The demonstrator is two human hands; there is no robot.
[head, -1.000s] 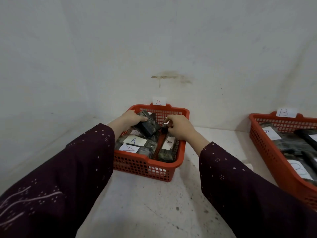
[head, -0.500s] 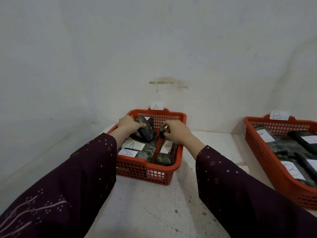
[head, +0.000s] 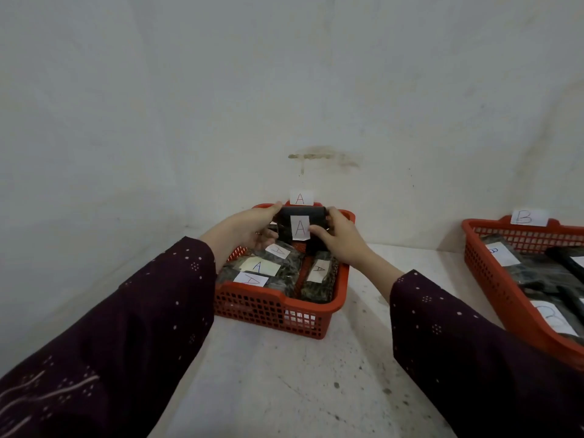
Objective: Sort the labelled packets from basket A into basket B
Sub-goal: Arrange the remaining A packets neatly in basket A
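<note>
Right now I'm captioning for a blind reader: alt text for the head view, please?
The left hand and right hand hold a dark packet labelled A upright above the red basket marked A, which holds more A packets. Another red basket marked B sits to the right.

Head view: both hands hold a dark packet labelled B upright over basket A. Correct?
One error: the label. The head view shows the dark packet carrying a white label marked A, not B. The rest stands: the left hand and right hand hold it upright over basket A.
</note>
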